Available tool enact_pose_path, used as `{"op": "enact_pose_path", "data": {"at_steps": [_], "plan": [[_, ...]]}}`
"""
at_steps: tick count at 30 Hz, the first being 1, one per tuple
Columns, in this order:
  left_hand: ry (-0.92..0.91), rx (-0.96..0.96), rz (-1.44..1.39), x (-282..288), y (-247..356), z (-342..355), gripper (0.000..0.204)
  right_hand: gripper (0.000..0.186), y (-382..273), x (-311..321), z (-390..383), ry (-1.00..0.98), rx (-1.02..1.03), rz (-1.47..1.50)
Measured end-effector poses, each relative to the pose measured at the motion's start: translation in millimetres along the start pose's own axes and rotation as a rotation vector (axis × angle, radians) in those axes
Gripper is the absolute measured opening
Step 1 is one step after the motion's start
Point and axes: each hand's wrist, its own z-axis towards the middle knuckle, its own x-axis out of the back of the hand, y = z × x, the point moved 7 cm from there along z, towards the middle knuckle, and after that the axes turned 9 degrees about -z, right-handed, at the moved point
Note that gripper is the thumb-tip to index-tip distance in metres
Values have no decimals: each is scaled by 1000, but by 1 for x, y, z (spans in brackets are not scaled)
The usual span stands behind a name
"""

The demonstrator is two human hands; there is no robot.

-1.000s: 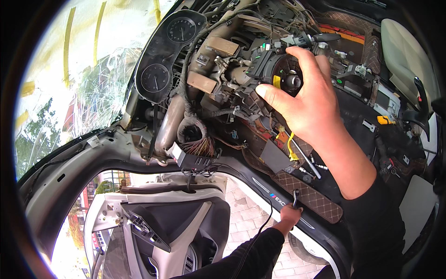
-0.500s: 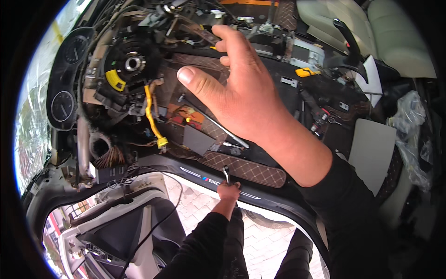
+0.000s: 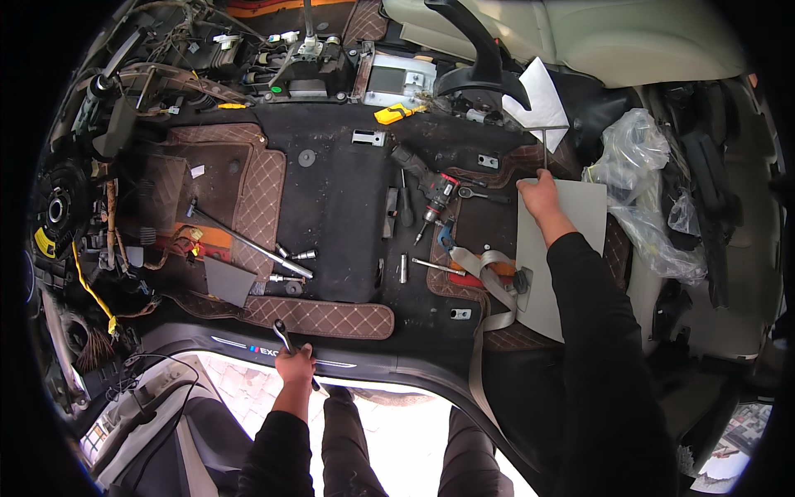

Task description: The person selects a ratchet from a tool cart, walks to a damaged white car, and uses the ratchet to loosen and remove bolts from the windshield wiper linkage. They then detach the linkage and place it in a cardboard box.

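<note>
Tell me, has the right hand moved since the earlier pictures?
Yes. Against the fixed steering column hub, the right hand has moved to the picture's right, from around the hub to the grey panel.

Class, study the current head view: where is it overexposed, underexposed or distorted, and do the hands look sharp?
Head view: the paving outside glares, largely bleached white; head view: the door sill bows through fisheye distortion; head view: the right sleeve is near black; head view: the left hand and right hand look fairly sharp.
</note>
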Motion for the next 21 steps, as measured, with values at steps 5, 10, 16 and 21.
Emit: {"op": "enact_pose_path", "data": {"at_steps": [5,10,16,21], "plan": [[-84,136,-151,2,-16,13,21,60,52,-34,92,-157,-158,454],[79,-128,403,10,-7,4,34,60,97,-70,142,-306,-219,553],[64,-89,399,9,2,-3,33,63,69,-62,131,-357,-201,556],[99,-159,443,8,16,-15,33,58,24,-46,89,-379,-354,646]]}}
